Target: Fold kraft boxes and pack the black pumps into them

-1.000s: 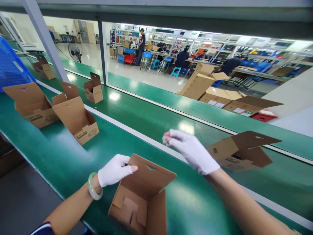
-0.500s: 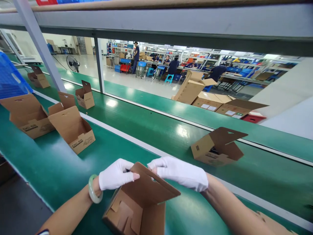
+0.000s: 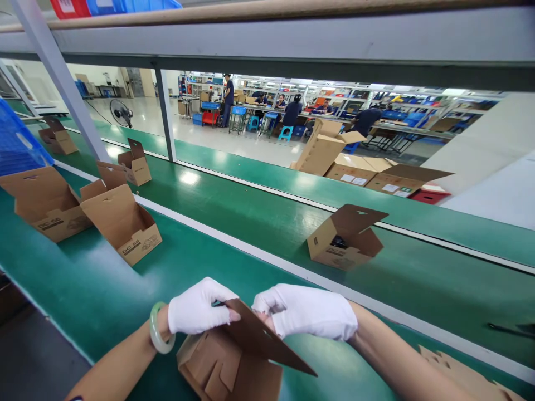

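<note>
In front of me an open brown cardboard box (image 3: pixel 254 373) stands on the green bench, its raised lid tilted up towards my hands. My left hand (image 3: pixel 203 305), in a white glove with bare fingertips, pinches the lid's left corner. On the lid's far side is my right hand (image 3: pixel 305 312), gloved the same way, its fingers curled against the top edge. Folded inner flaps show inside the box; its front lies outside the view. A pale green bangle (image 3: pixel 159 327) circles my left wrist.
More open boxes stand left, including a printed one (image 3: pixel 129 231). On the belt (image 3: pixel 234 206) another box (image 3: pixel 345 239) holds something dark. Flat cardboard (image 3: pixel 463 376) lies lower right. A blue crate (image 3: pixel 20 139) is far left; a shelf beam (image 3: pixel 267 42) crosses overhead. People work in the background.
The lid has tipped down nearer the box opening, with both hands still on it. The box with the dark item has moved left along the belt, and a dark item has appeared at right.
</note>
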A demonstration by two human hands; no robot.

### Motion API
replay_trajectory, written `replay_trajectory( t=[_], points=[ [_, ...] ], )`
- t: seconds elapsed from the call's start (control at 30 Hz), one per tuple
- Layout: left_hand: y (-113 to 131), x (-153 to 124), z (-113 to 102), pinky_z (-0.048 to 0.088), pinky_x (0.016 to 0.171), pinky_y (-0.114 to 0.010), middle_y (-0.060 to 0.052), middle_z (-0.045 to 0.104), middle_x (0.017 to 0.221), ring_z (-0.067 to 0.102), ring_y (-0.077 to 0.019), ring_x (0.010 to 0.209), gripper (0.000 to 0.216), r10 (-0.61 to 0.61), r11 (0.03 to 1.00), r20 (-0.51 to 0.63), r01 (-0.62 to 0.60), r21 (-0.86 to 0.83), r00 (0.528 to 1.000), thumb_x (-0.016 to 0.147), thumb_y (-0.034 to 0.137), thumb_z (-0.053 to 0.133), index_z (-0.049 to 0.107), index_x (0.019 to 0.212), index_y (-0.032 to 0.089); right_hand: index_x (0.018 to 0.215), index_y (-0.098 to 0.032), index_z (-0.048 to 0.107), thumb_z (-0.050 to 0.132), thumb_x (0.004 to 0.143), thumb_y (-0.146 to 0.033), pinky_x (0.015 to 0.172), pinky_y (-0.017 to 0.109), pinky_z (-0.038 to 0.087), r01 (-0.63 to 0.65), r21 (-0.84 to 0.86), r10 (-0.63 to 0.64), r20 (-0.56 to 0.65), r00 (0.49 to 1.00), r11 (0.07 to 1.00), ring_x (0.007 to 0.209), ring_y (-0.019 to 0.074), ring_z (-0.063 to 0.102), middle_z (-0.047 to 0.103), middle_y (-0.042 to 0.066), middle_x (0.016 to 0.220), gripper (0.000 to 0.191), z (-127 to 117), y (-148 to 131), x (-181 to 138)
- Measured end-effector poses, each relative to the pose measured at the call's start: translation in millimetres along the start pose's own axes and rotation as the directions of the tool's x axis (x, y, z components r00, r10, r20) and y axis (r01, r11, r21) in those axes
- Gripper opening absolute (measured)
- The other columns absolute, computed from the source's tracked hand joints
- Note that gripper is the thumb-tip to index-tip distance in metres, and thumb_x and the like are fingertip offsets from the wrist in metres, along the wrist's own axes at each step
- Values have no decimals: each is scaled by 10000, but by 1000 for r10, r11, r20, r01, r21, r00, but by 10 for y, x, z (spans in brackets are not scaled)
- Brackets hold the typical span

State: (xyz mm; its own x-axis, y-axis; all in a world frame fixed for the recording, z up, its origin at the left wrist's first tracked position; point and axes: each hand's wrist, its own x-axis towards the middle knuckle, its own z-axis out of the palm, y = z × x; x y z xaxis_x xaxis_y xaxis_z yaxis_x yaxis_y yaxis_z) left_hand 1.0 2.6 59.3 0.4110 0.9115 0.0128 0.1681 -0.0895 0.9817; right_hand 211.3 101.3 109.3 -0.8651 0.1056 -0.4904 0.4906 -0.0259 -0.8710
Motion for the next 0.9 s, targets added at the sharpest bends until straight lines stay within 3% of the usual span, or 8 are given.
replay_trajectory(
  t=[0.13, 0.23, 0.33, 0.47, 0.53, 0.73, 0.83, 0.9],
  points=[
    [-45, -19, -23, 403, 627, -234, -4, 555, 651, 471, -135, 641, 345, 3, 1000, -34, -4, -18, 999, 845, 425, 598, 652, 674, 130, 741, -175, 501, 569, 734, -339, 665, 271, 381, 55, -188, -73, -89, 993, 981, 682, 132, 459, 508, -20, 716, 178, 83, -88, -12],
    [-121, -22, -76, 400, 614, -243, 10, 535, 612, 449, -128, 613, 383, -37, 998, -169, 26, -65, 985, 826, 468, 620, 634, 647, 129, 712, -188, 500, 494, 743, -278, 638, 260, 402, -21, -402, -148, -384, 911, 915, 657, 139, 479, 533, -11, 699, 95, -49, -124, 53],
    [-195, -6, -175, 454, 669, -265, -11, 641, 690, 533, -160, 674, 358, -51, 998, -328, 32, -63, 943, 810, 474, 642, 693, 733, 129, 914, -175, 570, 412, 825, -282, 717, 295, 444, -247, -431, -191, -748, 635, 868, 790, 195, 574, 634, 60, 863, 210, -448, -97, 140],
    [-296, 67, -367, 517, 804, -316, -52, 740, 840, 642, -238, 842, 318, -3, 1000, -493, -11, -24, 870, 790, 452, 671, 741, 845, 147, 1290, -108, 442, 397, 891, -330, 875, 390, 421, -428, -332, -194, -922, 335, 840, 1065, 304, 567, 589, 209, 1201, 459, -1040, 70, 92],
    [-346, 118, -470, 528, 857, -347, -71, 756, 883, 663, -269, 900, 326, 10, 1000, -526, -14, -3, 851, 780, 459, 682, 747, 865, 150, 1265, -105, 487, 409, 887, -324, 879, 416, 420, -496, -304, -163, -938, 307, 813, 1059, 335, 582, 606, 221, 1191, 443, -1176, 214, -26],
    [-501, 72, -713, 423, 1104, -427, -117, 635, 1314, 558, -312, 1253, 563, 25, 1000, -590, -9, 30, 807, 822, 562, 624, 616, 1236, 181, 1128, -216, 643, 394, 916, -334, 883, 391, 441, -631, -320, -55, -914, 402, 707, 1070, 315, 620, 658, 111, 1217, 348, -1019, 864, -627],
    [-693, -169, -796, 347, 1169, -447, -72, 557, 1414, 498, -289, 1324, 595, 27, 997, -699, 34, 74, 715, 887, 622, 478, 505, 1351, 250, 1032, -214, 700, 438, 903, -283, 843, 407, 445, -739, -250, 58, -929, 364, 626, 998, 325, 650, 700, 128, 1118, 300, -956, 1259, -1052],
    [-844, -358, -801, 343, 1167, -496, -54, 632, 1323, 540, -312, 1275, 513, -26, 966, -796, 220, 135, 605, 901, 616, 456, 580, 1257, 268, 972, -191, 715, 459, 907, -259, 812, 410, 452, -810, -172, 145, -943, 301, 561, 943, 311, 660, 712, 147, 1042, 273, -973, 1522, -1381]
  ],
)
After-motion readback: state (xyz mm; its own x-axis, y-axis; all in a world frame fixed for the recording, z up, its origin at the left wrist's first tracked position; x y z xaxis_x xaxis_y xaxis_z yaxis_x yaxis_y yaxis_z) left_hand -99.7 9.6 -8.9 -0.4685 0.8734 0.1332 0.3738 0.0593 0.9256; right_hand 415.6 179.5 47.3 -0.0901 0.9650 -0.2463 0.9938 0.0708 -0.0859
